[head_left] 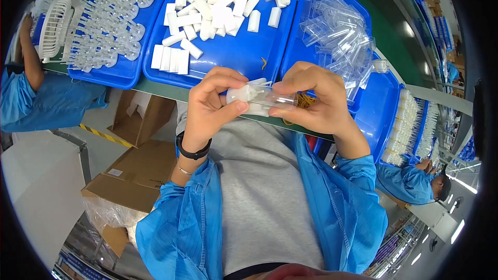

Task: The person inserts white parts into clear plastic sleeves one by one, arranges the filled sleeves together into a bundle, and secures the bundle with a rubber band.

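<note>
In front of my chest, my left hand (212, 98) pinches a small white plastic part (238, 94) with a rounded end between thumb and fingers. My right hand (319, 98) grips a clear plastic tube (285, 99) from its right end. Tube and white part lie in line, and the tube's left end appears to reach around the narrower section of the part. Below and behind them show more white pieces, partly covered by my fingers. Yellow rubber bands (306, 100) sit just behind my right hand.
Ahead stands a blue tray (228, 54) of white tubular pieces. To its left, another blue tray (116, 77) carries pronged white parts; at right, clear tubes (337, 26) fill a third. A white basket (54, 28), cardboard boxes (137, 168) and co-workers in blue sleeves flank me.
</note>
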{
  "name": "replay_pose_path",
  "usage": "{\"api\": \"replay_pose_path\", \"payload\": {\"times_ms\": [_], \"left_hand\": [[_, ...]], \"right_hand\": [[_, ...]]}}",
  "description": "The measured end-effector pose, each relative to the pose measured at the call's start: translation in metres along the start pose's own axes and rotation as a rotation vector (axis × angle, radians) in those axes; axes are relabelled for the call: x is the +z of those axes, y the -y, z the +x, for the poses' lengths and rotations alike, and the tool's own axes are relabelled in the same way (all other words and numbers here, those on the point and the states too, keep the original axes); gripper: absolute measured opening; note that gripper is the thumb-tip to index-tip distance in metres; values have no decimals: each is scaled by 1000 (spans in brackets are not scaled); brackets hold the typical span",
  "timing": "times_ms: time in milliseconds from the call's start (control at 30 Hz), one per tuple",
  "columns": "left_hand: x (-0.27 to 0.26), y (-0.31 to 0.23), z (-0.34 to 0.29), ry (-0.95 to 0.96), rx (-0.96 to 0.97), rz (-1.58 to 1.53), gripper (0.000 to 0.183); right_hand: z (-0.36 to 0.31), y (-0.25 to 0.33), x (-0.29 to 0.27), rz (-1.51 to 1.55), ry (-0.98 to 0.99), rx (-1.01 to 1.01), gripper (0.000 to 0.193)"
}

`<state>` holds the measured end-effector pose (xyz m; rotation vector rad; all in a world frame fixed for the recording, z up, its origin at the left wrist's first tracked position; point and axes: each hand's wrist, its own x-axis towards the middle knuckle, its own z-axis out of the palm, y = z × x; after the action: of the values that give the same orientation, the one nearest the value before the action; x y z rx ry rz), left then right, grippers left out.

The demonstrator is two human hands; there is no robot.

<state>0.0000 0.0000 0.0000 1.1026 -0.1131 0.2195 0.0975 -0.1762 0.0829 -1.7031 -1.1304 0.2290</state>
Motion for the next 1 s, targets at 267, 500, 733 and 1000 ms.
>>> {"api": "replay_pose_path", "payload": {"times_ms": [267,500,733,1000], "left_hand": [[-4,4,-2,-13,-13,-66,25],[0,3,-3,-56,-1,-51,24],[2,-3,-2,-81,11,51,24],[6,-10,-2,-66,62,221,24]], "right_hand": [[0,0,0,-13,21,-2,33],[-2,1,1,-30,5,24,33],[1,1,-1,-216,63,-107,36],[-1,1,3,-139,-46,-40,29]]}}
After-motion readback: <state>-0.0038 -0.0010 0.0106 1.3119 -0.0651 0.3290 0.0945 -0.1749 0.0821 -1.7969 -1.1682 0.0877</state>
